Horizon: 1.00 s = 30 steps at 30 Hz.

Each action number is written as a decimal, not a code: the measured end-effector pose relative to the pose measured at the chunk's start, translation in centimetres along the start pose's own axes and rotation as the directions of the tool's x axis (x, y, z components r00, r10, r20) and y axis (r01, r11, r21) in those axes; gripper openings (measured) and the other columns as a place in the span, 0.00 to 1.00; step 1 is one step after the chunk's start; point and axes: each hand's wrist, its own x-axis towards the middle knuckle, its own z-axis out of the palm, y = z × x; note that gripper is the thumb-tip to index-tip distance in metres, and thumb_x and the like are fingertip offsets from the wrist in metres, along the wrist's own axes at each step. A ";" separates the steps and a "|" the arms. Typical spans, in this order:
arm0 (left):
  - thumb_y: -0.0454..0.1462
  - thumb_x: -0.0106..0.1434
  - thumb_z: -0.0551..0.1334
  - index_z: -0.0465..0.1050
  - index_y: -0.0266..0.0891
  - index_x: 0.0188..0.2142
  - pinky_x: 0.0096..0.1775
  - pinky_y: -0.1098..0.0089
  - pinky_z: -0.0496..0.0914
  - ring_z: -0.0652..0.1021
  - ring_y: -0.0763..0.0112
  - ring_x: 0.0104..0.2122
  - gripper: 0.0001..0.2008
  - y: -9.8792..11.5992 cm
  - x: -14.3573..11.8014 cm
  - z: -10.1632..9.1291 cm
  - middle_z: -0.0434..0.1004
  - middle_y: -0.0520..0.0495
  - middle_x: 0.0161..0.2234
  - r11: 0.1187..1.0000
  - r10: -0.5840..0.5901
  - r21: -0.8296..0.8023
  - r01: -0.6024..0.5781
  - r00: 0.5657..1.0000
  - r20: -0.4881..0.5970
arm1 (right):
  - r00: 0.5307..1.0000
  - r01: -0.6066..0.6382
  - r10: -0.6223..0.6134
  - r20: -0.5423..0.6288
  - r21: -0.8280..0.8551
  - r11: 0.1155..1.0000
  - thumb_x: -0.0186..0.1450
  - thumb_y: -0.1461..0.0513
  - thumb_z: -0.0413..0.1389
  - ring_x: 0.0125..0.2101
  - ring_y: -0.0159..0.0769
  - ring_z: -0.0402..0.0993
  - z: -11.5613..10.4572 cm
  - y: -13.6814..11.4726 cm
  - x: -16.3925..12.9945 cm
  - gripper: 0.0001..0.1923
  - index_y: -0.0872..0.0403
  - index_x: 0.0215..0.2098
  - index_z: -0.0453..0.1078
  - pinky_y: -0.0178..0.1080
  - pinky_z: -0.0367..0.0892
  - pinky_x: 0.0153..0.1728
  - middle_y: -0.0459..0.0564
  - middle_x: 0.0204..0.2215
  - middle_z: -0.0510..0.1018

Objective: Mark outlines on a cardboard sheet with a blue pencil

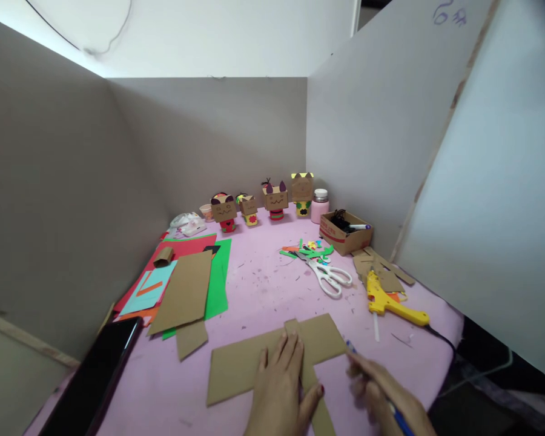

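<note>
My left hand lies flat with fingers extended, pressing on brown cardboard at the near middle of the table. Under it, a narrow cardboard strip crosses over a wider cardboard piece. The wide piece reaches out on both sides of the hand. To the right, my right hand is closed around a blue pen. One pen end shows beyond the fingertips, close to the right edge of the cardboard. Whether it touches the cardboard I cannot tell.
White-handled scissors lie among paper scraps. A yellow glue gun with a cord rests at right, near a small box. Coloured sheets and a cardboard sheet are left, with a phone. Several cardboard-headed figures stand behind.
</note>
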 end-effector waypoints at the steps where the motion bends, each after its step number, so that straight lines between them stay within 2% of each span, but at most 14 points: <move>1: 0.48 0.62 0.55 0.53 0.36 0.64 0.61 0.44 0.49 0.53 0.51 0.64 0.34 -0.1 0.0 0.0 0.49 0.42 0.65 1.000 0.004 -0.002 -0.004 1.000 -0.008 | 0.997 -0.075 0.075 0.014 0.019 0.997 0.61 0.44 0.53 0.29 0.37 0.76 -0.2 -0.5 1.3 0.23 0.50 0.41 0.75 0.33 0.70 0.30 0.49 0.30 0.80; 2: 0.48 0.61 0.56 0.54 0.36 0.64 0.60 0.44 0.50 0.54 0.50 0.64 0.34 -0.2 0.0 0.0 0.49 0.42 0.65 1.000 0.011 -0.004 -0.011 1.000 -0.018 | 0.986 -0.153 0.152 0.065 0.023 0.988 0.58 0.43 0.55 0.27 0.37 0.76 -0.3 -1.0 2.5 0.23 0.52 0.36 0.75 0.33 0.70 0.27 0.50 0.28 0.80; 4: 0.47 0.61 0.56 0.54 0.36 0.63 0.60 0.43 0.51 0.55 0.50 0.64 0.34 -0.4 0.0 0.2 0.50 0.41 0.65 1.000 0.029 -0.008 -0.029 0.999 -0.033 | 0.983 -0.170 0.166 0.072 0.051 0.984 0.63 0.43 0.49 0.21 0.34 0.70 0.1 -2.1 4.6 0.23 0.53 0.27 0.70 0.33 0.66 0.23 0.47 0.19 0.74; 6: 0.48 0.61 0.56 0.55 0.36 0.63 0.60 0.42 0.51 0.55 0.49 0.63 0.34 -0.5 0.1 0.3 0.51 0.41 0.64 0.999 0.038 -0.015 -0.039 0.998 -0.041 | 0.986 -0.131 0.123 0.114 0.061 0.989 0.65 0.46 0.47 0.21 0.33 0.68 1.2 -2.8 6.1 0.21 0.52 0.28 0.66 0.33 0.63 0.23 0.45 0.19 0.71; 9: 0.48 0.60 0.57 0.56 0.36 0.63 0.59 0.41 0.51 0.56 0.48 0.63 0.34 -0.6 0.1 0.6 0.51 0.41 0.64 0.999 0.037 -0.027 -0.038 0.999 -0.039 | 0.979 -0.108 0.097 0.180 0.054 0.993 0.65 0.51 0.47 0.24 0.34 0.69 3.6 -2.7 7.1 0.13 0.51 0.32 0.64 0.34 0.63 0.25 0.44 0.23 0.73; 13: 0.48 0.59 0.58 0.56 0.37 0.63 0.60 0.42 0.48 0.55 0.49 0.64 0.35 -0.6 0.2 0.7 0.52 0.43 0.65 0.998 0.025 -0.060 -0.027 0.999 -0.037 | 0.967 -0.066 0.066 0.248 -0.007 0.998 0.62 0.59 0.48 0.21 0.32 0.63 5.6 -1.7 7.4 0.07 0.51 0.28 0.62 0.33 0.58 0.22 0.40 0.18 0.67; 19: 0.54 0.60 0.56 0.58 0.39 0.62 0.61 0.43 0.47 0.56 0.50 0.63 0.36 -0.8 0.2 0.9 0.54 0.44 0.64 0.989 0.013 -0.146 -0.025 0.997 -0.081 | 0.963 -0.010 0.035 0.267 -0.095 0.995 0.61 0.59 0.48 0.23 0.33 0.64 5.5 -1.9 7.6 0.07 0.50 0.27 0.64 0.34 0.58 0.25 0.41 0.20 0.68; 24: 0.54 0.59 0.57 0.58 0.39 0.62 0.61 0.42 0.47 0.57 0.48 0.63 0.36 -0.7 0.0 1.1 0.55 0.43 0.64 0.986 0.020 -0.166 -0.036 0.995 -0.099 | 0.959 0.011 0.033 0.282 -0.155 0.988 0.63 0.58 0.47 0.23 0.34 0.64 5.6 -2.1 7.7 0.09 0.50 0.27 0.64 0.34 0.58 0.25 0.40 0.19 0.68; 30: 0.54 0.60 0.56 0.56 0.40 0.63 0.61 0.42 0.47 0.56 0.49 0.63 0.36 -0.9 -0.1 1.2 0.55 0.43 0.64 0.985 0.028 -0.169 -0.044 0.995 -0.099 | 0.952 0.065 0.001 0.307 -0.204 0.977 0.63 0.57 0.46 0.26 0.36 0.66 5.7 -2.3 7.8 0.10 0.50 0.27 0.63 0.36 0.58 0.28 0.43 0.23 0.70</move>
